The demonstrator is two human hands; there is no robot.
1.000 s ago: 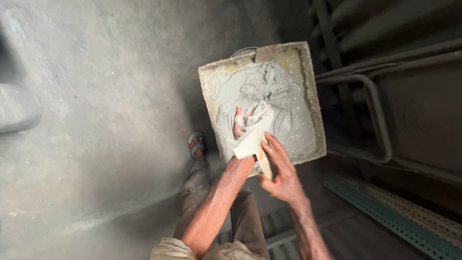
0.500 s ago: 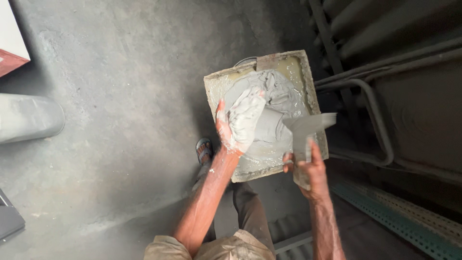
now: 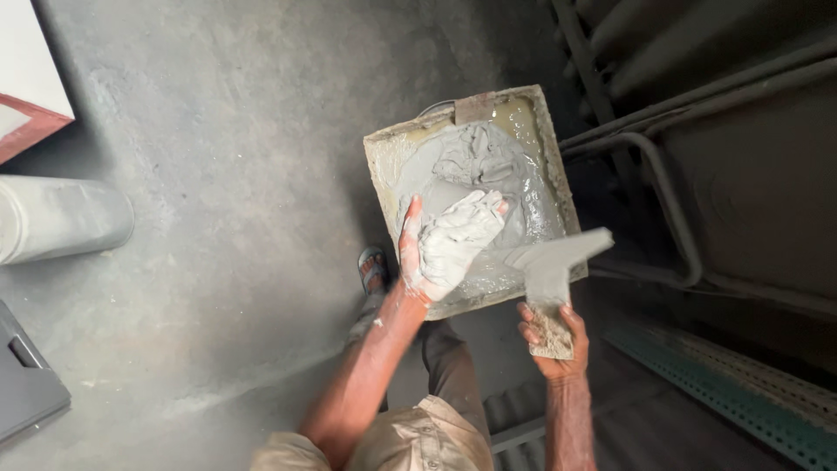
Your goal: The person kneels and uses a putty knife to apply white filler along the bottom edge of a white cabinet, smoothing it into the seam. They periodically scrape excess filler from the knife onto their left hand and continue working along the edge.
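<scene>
Wet cement (image 3: pixel 475 157) fills the square tray (image 3: pixel 551 144) at upper centre. Left hand (image 3: pixel 449 244), coated and spread flat, rests over it; right hand (image 3: pixel 551 336) grips trowel (image 3: pixel 554 262) beside the tray's edge.

This was a building or plastering site, rough and unfinished. A bare grey cement floor (image 3: pixel 218 174), stained and dusty, filled the left and centre of the frame. A square tray (image 3: pixel 377 166) of wet grey mortar sat in the upper middle, and a mortar-caked trowel (image 3: pixel 551 262) hung at its lower right edge. Dark metal pipes (image 3: pixel 663 201) and bars ran down the upper right, with a perforated green steel rail (image 3: pixel 741 392) at lower right
</scene>
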